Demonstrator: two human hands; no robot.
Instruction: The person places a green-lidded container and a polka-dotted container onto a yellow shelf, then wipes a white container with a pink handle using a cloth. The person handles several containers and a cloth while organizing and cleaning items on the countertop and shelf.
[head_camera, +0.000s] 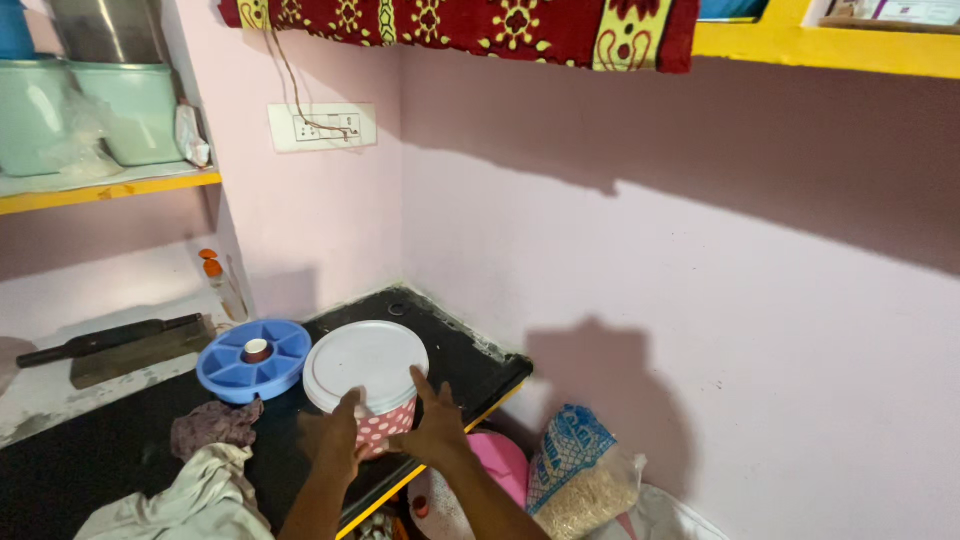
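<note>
Both hands clasp the pink white-dotted plastic tub (385, 422) with its round white lid (365, 364) at the black table's (100, 450) front edge: left hand (338, 437) and right hand (437, 425) flank it. Lifting it next would need an even grip, clear of the blue compartmented spice box (252, 359).

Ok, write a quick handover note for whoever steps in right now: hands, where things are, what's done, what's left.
Left hand: pressed on the left side of the pink dotted tub, near the counter's front edge.
Right hand: on the tub's right side, fingers spread.
The tub's white lid is on and looks seated.
Blue divided tray sits just left of the tub; crumpled cloth in front of the tray.
Done: tub gripped with both hands.
Left: tub not yet lifted, lid not yet off.
</note>
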